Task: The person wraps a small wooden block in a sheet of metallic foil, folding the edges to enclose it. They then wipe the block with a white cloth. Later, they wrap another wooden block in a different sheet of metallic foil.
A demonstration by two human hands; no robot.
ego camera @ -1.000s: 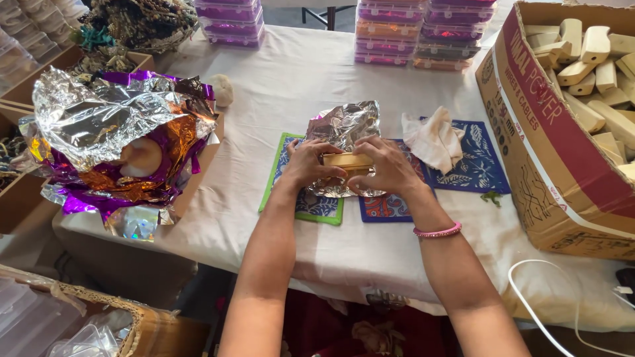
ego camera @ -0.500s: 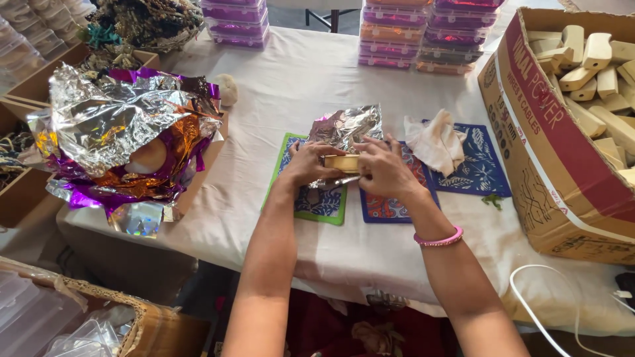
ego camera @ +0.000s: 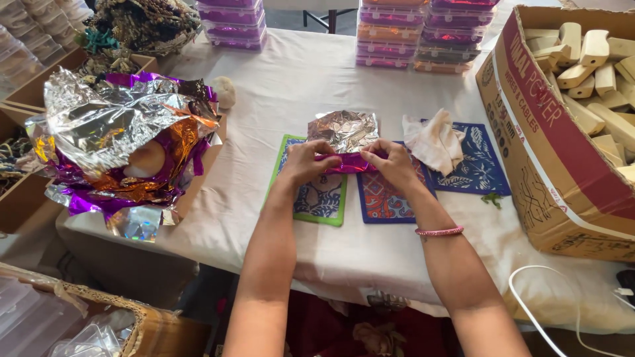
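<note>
My left hand (ego camera: 309,160) and my right hand (ego camera: 390,160) press from both sides on a small bundle wrapped in shiny foil (ego camera: 345,139), purple along its near edge and silver above. What the foil covers is hidden. The bundle rests on patterned cloth mats: a green-edged one (ego camera: 317,198) under my left hand and a red and blue one (ego camera: 385,201) under my right. A pink bangle (ego camera: 439,231) circles my right wrist.
A crumpled heap of silver, purple and orange foil (ego camera: 119,139) fills a box at left. A white cloth (ego camera: 433,140) lies on a blue mat (ego camera: 479,165). At right stands a cardboard box (ego camera: 549,152) of wooden blocks (ego camera: 595,59). Stacked plastic containers (ego camera: 423,33) line the far edge.
The tan block seen between my hands earlier is now covered; purple foil has been folded over it, and both hands have closed in on the bundle.
</note>
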